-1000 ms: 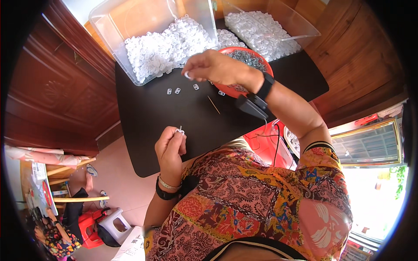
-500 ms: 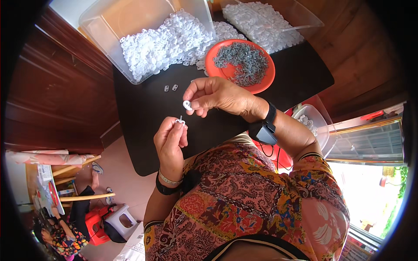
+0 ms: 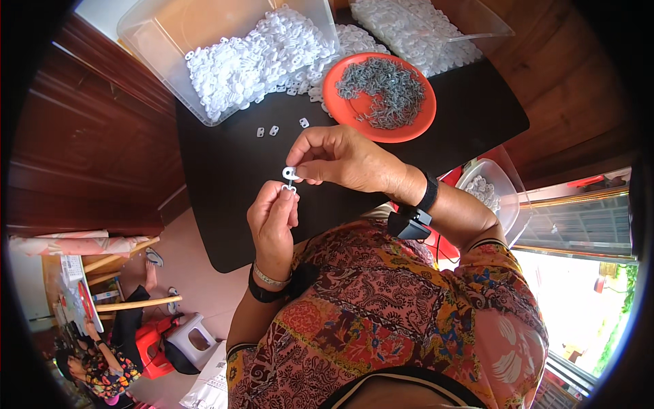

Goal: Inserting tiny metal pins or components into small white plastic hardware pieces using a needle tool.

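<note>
Pinched between thumb and forefinger of the right hand (image 3: pixel 340 160): a small white plastic ring-shaped piece (image 3: pixel 289 173), held over the black tabletop (image 3: pixel 225 198). Just below, touching or nearly touching it, a second small white plastic piece (image 3: pixel 289 189) nipped in the fingertips of the left hand (image 3: pixel 272 221), with a thin metal pin between the two pieces, too small to make out clearly. Both hands closed tight on their pieces, meeting above the middle of the table, close to the chest.

On the right wrist, a black strap with a dark device (image 3: pixel 413 219); on the left wrist, a black band and a pale bracelet (image 3: pixel 269 285).

Farther out on the tabletop, three loose small white plastic pieces (image 3: pixel 275 129) lying apart from the hands. Beyond them, a clear plastic tub (image 3: pixel 157 27) heaped with white plastic pieces, spilling a few onto the table. Beside it, a round orange plate (image 3: pixel 415 126) piled with grey metal pins. Behind the plate, a second clear tub (image 3: pixel 487 24) of white pieces. Off the table's right edge, a small clear container (image 3: pixel 507 184) with a few white pieces inside.

Lower left, on the floor well away, a seated person (image 3: pixel 102 361) near a white stool (image 3: pixel 184 337).
</note>
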Demonstrator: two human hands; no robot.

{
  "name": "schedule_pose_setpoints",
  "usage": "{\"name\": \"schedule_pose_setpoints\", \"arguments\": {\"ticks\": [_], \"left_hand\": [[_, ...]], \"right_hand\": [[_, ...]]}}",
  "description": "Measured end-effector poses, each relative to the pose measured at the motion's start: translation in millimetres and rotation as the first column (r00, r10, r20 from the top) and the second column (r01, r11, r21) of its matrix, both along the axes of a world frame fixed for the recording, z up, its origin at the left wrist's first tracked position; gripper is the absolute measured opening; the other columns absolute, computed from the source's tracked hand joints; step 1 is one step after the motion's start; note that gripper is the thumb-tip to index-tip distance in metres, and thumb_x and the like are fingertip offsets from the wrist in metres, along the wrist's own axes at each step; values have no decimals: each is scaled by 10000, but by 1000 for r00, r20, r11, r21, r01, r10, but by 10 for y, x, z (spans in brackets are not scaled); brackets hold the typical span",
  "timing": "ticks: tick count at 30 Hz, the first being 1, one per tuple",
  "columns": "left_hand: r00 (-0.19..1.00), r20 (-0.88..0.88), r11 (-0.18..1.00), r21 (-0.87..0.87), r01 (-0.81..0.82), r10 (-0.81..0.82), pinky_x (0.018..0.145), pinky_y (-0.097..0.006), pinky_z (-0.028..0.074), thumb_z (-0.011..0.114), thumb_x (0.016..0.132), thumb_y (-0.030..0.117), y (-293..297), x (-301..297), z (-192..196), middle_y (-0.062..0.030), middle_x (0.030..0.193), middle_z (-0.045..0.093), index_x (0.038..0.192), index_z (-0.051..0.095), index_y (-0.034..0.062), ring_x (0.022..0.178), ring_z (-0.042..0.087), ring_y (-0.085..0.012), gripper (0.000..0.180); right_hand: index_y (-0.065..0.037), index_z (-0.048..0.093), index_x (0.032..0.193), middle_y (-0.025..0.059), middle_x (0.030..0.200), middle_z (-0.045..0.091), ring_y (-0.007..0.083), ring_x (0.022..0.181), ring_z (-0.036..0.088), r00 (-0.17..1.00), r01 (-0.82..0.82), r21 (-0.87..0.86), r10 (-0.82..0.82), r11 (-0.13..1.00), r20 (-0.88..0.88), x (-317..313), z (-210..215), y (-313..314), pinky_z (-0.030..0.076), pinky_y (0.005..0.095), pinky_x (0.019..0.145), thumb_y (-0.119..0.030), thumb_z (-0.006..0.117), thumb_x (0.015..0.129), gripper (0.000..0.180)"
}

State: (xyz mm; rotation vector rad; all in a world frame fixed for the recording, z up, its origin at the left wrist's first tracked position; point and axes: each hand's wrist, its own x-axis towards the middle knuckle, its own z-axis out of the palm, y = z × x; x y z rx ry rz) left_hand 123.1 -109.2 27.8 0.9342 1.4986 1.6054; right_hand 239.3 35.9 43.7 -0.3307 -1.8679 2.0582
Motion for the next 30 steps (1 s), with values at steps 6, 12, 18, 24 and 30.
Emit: {"name": "schedule_pose_setpoints", "arguments": {"ticks": [6,12,18,24,30], "left_hand": [[1000,-18,1000,8,-19,19,485,-210,270,482,935,136,2,23,-10,20,609,431,781,524,21,525,359,-43,197],[999,-33,999,-14,-41,40,490,-218,262,473,929,140,1,20,-28,17,579,417,768,526,12,514,355,-54,212],[998,-39,999,-15,-48,48,494,-218,263,475,923,135,-3,25,-27,15,587,420,760,518,12,523,360,-55,209],[998,-25,998,-23,-50,49,490,-220,259,470,920,142,-1,30,-11,13,586,416,753,512,14,519,356,-56,214],[999,-6,999,-7,-42,41,484,-215,263,471,919,120,-18,15,-24,19,608,419,757,503,18,526,347,-46,194]], "right_hand": [[4,627,966,29,825,653,84,760,605,996,85,143,-86,986,-4,11,5,-50,487,234,682,-64,653,851,135],[4,632,961,47,847,668,97,783,621,995,96,188,-97,977,-5,6,-11,-78,494,249,697,-61,658,842,138],[6,629,950,57,843,669,103,758,622,988,146,238,-132,960,-75,-13,-77,-102,497,255,684,-51,651,840,125],[17,624,953,49,826,663,88,714,609,996,82,-32,-83,996,-29,-24,-108,-72,492,230,639,-60,651,847,134],[15,627,968,38,814,653,79,693,608,996,49,-308,-23,950,90,-11,-38,-33,511,207,618,-67,667,837,160]]}}
